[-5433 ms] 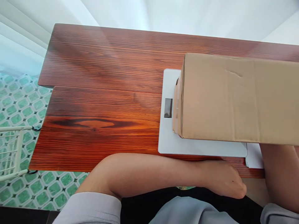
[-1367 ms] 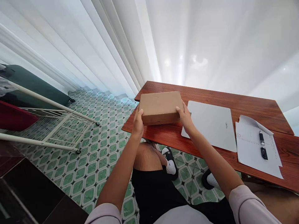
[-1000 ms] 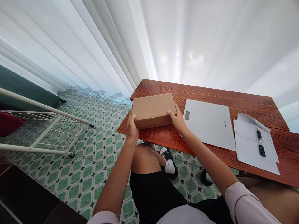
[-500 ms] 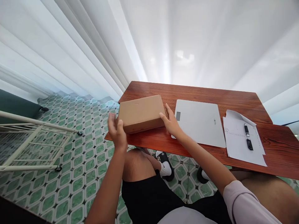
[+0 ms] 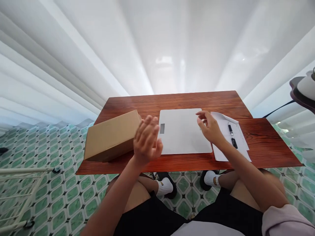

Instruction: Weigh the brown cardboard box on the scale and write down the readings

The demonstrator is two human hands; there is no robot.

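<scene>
On the left end of the red wooden table sits a brown cardboard box, and the left hand hangs just beside it, fingers spread, holding nothing. The right hand is loose and empty over the flat white scale. A sheet of paper with a black pen lies right of the scale.

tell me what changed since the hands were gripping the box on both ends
Both hands have let go of the cardboard box, which now lies alone at the table's left end. The left hand hangs open beside it; the right hand has moved right, over the white scale. Scale, paper and pen stayed put.
</scene>
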